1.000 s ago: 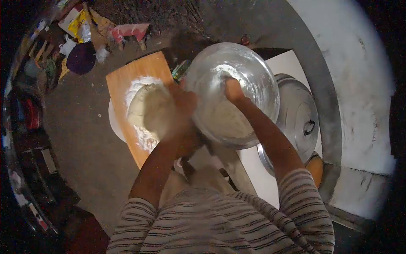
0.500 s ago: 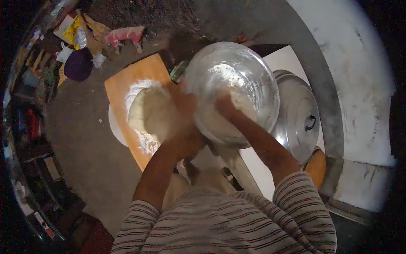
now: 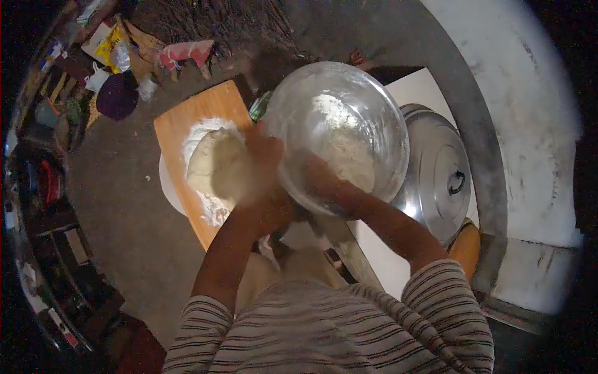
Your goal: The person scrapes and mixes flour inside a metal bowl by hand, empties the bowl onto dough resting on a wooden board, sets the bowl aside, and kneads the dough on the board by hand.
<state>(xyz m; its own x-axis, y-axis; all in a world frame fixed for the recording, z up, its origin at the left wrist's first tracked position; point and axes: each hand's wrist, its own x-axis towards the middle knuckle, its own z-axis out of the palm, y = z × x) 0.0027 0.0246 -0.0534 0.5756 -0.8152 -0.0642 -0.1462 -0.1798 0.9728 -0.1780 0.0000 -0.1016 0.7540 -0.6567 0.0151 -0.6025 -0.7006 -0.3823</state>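
Note:
A shiny metal bowl (image 3: 395,131) with white flour (image 3: 333,109) and paler, lumpy flour (image 3: 352,156) inside leans to the left in front of me. My left hand (image 3: 266,165) grips the bowl's left rim; motion smears part of it. My right hand (image 3: 319,177) is inside the bowl by its lower left wall, its fingers blurred and in shade. Left of the bowl, a big round lump of dough (image 3: 215,163) rests on a flour-dusted wooden board (image 3: 218,100), partly shadowed beside my left hand.
A large metal lid (image 3: 433,168) lies right of the bowl on a white surface (image 3: 383,258). An orange object (image 3: 466,248) sits below the lid. Bags, a dark round item (image 3: 116,96) and a pink low stool (image 3: 187,55) stand on the floor at upper left.
My right hand has moved left and down from the middle of the bowl to its lower left wall, uncovering the lumpy flour. My left hand stays at the rim; the bowl shifts slightly left.

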